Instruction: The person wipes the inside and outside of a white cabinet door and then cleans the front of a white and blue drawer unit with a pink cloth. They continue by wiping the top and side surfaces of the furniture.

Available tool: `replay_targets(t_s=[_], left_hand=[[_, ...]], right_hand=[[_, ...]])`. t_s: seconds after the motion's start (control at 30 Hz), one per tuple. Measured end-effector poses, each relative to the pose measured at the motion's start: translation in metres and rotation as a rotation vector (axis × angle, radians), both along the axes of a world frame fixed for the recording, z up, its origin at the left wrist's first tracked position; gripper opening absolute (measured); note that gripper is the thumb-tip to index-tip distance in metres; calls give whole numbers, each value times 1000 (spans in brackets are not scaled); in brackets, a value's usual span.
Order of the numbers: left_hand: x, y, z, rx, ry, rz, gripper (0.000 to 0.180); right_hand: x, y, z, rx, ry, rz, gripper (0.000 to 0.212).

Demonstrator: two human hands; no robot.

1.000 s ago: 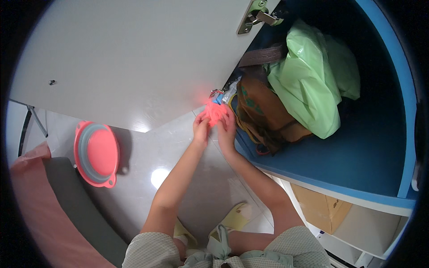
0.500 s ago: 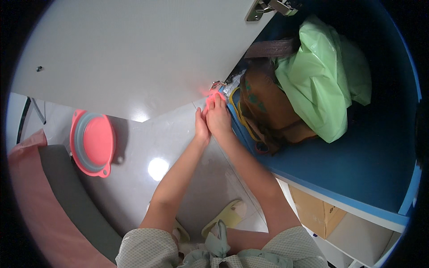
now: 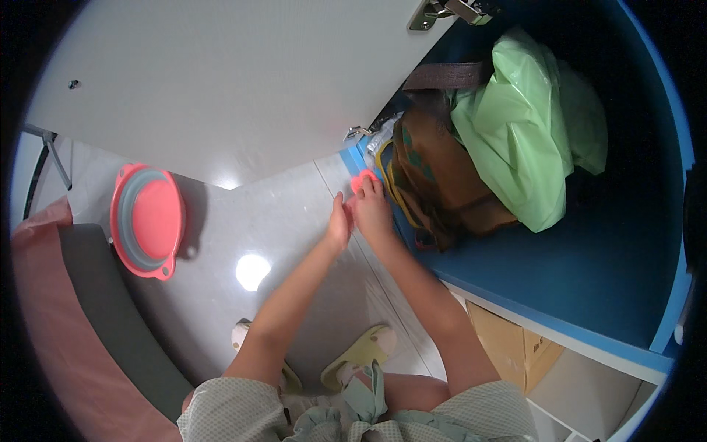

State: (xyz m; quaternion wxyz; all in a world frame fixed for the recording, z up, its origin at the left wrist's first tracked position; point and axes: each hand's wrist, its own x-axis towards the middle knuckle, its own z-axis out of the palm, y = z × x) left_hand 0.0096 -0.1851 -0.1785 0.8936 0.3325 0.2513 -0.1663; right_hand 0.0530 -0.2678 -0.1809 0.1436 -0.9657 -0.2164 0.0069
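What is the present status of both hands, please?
Right hand holding bright pink item. Left hand close beside, contact unclear. Brown bag right of hands, apparently not blocking.

Got a plastic bag (image 3: 526, 162) plus another bag (image 3: 451, 177) inside the cabinet (image 3: 589, 272), cardboard box (image 3: 504, 335) just below it, door (image 3: 221, 81) to its left, basin (image 3: 155, 221) way left on the floor (image 3: 283, 202), left hand (image 3: 339, 221) and right hand (image 3: 374, 214) by its left edge.

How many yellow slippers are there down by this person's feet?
2. The right slipper is near the bottom centre, between the forearms. The left slipper is farther left, partly hidden by the left forearm. More could be out of sight.
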Motion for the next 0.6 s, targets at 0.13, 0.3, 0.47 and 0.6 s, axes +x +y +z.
replay_targets(t_s=[0.13,0.3,0.47,0.6], left_hand=[[-25,-16,-12,-128,-3,-51,69],[-48,-52,-27,-226,24,-25,66],[-75,-86,-26,-635,10,163,50],[-95,-102,-30,-542,86,89,61]], right_hand=[[-30,-24,22,-74,49,68,46],[-66,-42,32,-94,103,-56,44],[-94,-50,53,-342,129,-45,43],[-118,-72,47,-451,61,-13,42]])
